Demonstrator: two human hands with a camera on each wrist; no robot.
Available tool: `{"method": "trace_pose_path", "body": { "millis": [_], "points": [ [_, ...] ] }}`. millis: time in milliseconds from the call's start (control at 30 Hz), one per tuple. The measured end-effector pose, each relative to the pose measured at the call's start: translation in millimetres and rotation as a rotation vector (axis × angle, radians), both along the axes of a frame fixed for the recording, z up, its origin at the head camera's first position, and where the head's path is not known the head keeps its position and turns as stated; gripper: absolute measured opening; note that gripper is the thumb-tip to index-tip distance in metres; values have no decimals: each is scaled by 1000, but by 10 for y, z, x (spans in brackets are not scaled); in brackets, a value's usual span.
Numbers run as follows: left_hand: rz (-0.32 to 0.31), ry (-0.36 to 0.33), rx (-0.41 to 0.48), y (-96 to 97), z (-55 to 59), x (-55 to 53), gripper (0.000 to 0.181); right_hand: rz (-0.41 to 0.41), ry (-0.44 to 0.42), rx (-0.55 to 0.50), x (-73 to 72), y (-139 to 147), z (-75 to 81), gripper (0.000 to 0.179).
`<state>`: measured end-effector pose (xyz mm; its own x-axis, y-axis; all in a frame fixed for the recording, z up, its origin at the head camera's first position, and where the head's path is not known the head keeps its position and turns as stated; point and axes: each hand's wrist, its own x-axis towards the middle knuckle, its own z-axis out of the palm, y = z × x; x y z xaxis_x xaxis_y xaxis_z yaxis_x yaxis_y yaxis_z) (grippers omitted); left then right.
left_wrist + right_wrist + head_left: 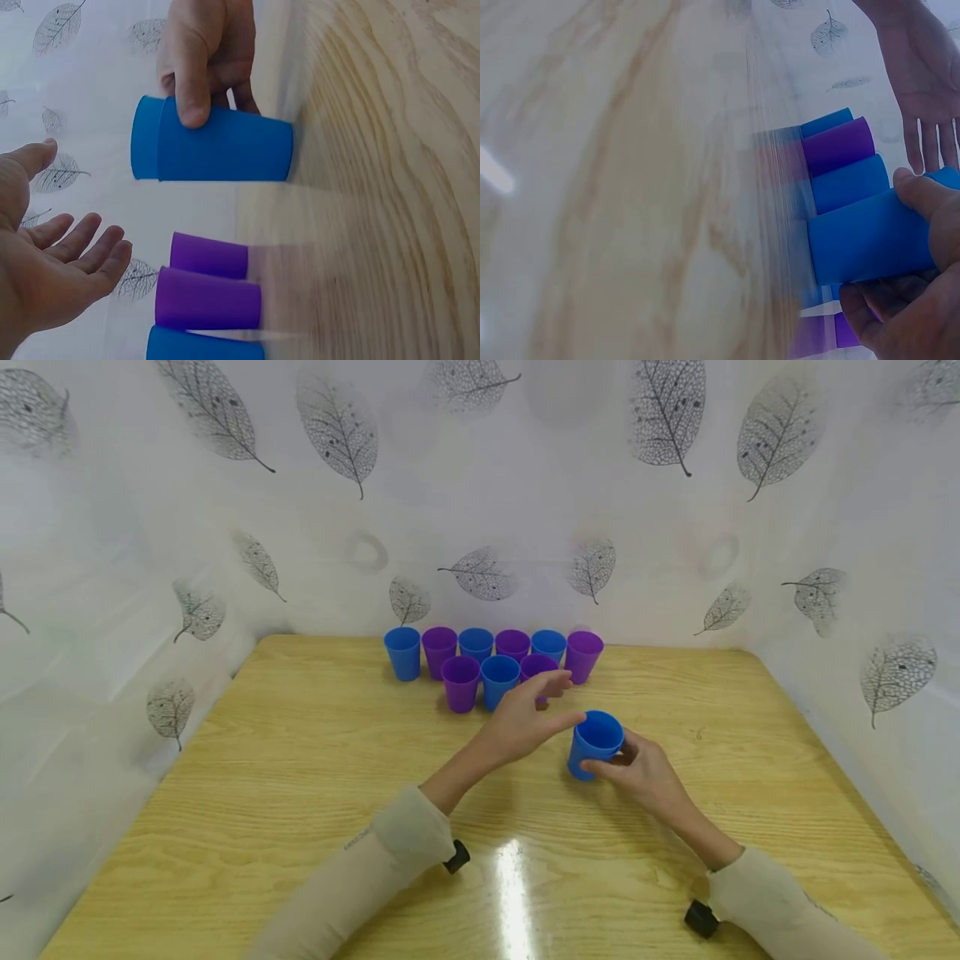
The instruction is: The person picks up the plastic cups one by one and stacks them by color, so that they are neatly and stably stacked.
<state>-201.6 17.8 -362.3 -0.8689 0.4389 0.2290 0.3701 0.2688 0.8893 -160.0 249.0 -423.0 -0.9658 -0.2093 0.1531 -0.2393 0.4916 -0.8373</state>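
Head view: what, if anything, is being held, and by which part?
Two nested blue tapered plastic cups, held around the outer side, below the rims, by the right grip; left grip holds nothing.

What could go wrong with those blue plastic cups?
Two nested, tapered blue plastic cups sit in the right hand, so they might stick when pulled apart. The left hand isn't gripping them, so if the right hand slipped, they might fall. In the head view, the left hand overlaps a tapered purple plastic front-row cup, so a careless move could perhaps knock it.
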Motion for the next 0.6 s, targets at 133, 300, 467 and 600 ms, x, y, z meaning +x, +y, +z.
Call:
{"method": "trace_pose_path", "body": {
  "millis": [133, 300, 467, 600],
  "points": [
    [16, 2, 36, -141, 31, -21, 60, -4, -12, -6, 12, -4, 9, 58],
    [46, 21, 21, -323, 81, -63, 60, -12, -28, -10, 17, -6, 12, 59],
    [96, 34, 47, -527, 109, -113, 58, -19, -35, -12, 21, -10, 19, 60],
    [145, 29, 88, -720, 101, -163, 55, -13, -37, -17, 29, -21, 30, 63]
  ]
}}
